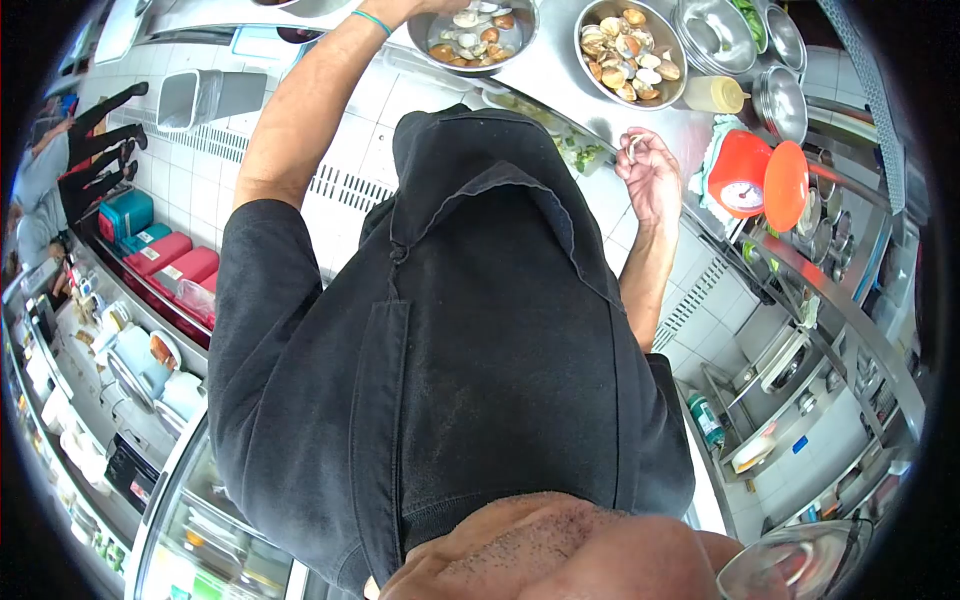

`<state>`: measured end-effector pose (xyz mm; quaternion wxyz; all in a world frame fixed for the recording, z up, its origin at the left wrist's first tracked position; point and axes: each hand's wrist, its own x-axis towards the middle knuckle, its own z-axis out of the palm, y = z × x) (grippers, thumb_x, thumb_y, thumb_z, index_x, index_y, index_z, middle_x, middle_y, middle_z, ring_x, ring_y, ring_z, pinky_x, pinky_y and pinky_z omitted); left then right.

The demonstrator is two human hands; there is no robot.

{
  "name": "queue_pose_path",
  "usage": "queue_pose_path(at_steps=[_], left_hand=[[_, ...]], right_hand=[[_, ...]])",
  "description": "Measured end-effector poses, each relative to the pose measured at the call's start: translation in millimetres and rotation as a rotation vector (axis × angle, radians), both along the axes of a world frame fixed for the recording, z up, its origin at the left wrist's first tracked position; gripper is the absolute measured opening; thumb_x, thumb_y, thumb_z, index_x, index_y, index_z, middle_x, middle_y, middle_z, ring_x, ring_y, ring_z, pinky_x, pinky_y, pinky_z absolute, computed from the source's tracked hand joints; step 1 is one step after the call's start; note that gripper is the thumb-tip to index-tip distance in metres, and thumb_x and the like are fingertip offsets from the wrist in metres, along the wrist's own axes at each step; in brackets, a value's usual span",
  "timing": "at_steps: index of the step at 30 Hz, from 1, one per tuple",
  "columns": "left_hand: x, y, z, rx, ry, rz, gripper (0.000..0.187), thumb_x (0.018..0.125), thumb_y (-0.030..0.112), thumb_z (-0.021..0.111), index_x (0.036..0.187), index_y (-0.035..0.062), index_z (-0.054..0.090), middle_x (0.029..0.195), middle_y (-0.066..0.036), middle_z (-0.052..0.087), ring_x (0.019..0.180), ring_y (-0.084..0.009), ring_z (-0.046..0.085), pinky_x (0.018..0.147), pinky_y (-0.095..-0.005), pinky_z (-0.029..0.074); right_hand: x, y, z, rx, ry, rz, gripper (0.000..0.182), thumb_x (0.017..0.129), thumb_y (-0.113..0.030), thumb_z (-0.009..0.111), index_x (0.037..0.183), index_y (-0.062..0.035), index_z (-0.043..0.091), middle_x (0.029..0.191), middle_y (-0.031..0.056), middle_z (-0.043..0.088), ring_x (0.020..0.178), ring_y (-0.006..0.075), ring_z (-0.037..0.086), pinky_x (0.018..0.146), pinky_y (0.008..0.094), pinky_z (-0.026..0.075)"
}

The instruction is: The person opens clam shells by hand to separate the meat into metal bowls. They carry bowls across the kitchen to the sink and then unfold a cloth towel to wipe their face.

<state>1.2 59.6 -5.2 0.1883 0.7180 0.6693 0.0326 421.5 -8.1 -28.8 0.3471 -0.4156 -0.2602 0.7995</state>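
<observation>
Clams: spread over two metal bowls near the bench's front edge.
Left bowl: clams are partly covered by cloudy liquid.
Right bowl: a fuller heap is held, with no liquid visible; a squeeze bottle is set just beside it.
Progress: clams are already contained in both bowls; handling is judged unfinished, as some are left in liquid under the left hand. Which bowl is done with cannot be told.
Left arm: stretched forward, the hand being held over the left bowl's rim; its grip is cut off by the view and cannot be told.
Right hand: raised by the front edge, elbow bent, fingers curled; a small pale piece, possibly shell, is pinched at the fingertips.
</observation>
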Motion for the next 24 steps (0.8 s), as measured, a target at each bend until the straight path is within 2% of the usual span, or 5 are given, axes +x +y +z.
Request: queue_pose_path(at_steps=[11, 14, 19, 22, 24], left_hand=[[57, -24, 51, -0.062, -0.654, 0.218, 0.017, 0.082, 0.009, 0.063, 0.091, -0.0003, 0.074, 0.071, -0.015, 0.07, 0.065, -0.0239, 0.07, 0.064, -0.0346, 0.055], [97, -12, 52, 0.155, -0.401, -0.006, 0.047, 0.084, 0.033, 0.071, 0.121, 0.0041, 0.067, 0.114, -0.021, 0.068, 0.103, -0.0332, 0.066, 0.093, -0.0393, 0.051], [98, -43, 65, 0.502, -0.298, 0.162, 0.045, 0.087, 0.037, 0.069, 0.118, 0.0041, 0.068, 0.117, -0.02, 0.068, 0.106, -0.0332, 0.066, 0.095, -0.0415, 0.05], [42, -71, 27, 0.839, -0.182, 0.31, 0.028, 0.086, 0.025, 0.07, 0.099, 0.0002, 0.073, 0.095, -0.023, 0.07, 0.091, -0.0343, 0.069, 0.083, -0.0391, 0.054], [36, -104, 47, 0.549, -0.169, 0.743, 0.054, 0.083, 0.04, 0.075, 0.115, -0.0022, 0.066, 0.106, -0.025, 0.068, 0.1, -0.0395, 0.066, 0.089, -0.043, 0.052]], right_hand=[[5, 7, -1, -0.002, -0.008, 0.084, 0.029, 0.087, -0.013, 0.057, 0.112, 0.0022, 0.059, 0.099, 0.0136, 0.062, 0.078, 0.0211, 0.057, 0.064, 0.0304, 0.046], [-2, 9, -3, 0.013, -0.016, 0.114, 0.028, 0.088, -0.014, 0.059, 0.111, 0.0023, 0.059, 0.1, 0.0137, 0.062, 0.077, 0.0201, 0.057, 0.064, 0.0308, 0.047], [-11, 14, 17, 0.037, -0.159, 0.147, 0.019, 0.093, -0.012, 0.063, 0.108, 0.0001, 0.061, 0.095, 0.0095, 0.062, 0.075, 0.0142, 0.057, 0.06, 0.0267, 0.046], [-40, 28, 34, 0.252, -0.375, 0.205, 0.021, 0.093, -0.017, 0.067, 0.105, -0.001, 0.062, 0.091, 0.0056, 0.062, 0.074, 0.012, 0.056, 0.061, 0.0262, 0.045], [-72, 49, 48, 0.44, -0.431, 0.373, 0.024, 0.091, -0.022, 0.07, 0.105, -0.0035, 0.063, 0.092, 0.0014, 0.062, 0.075, 0.0105, 0.056, 0.063, 0.0248, 0.045]])
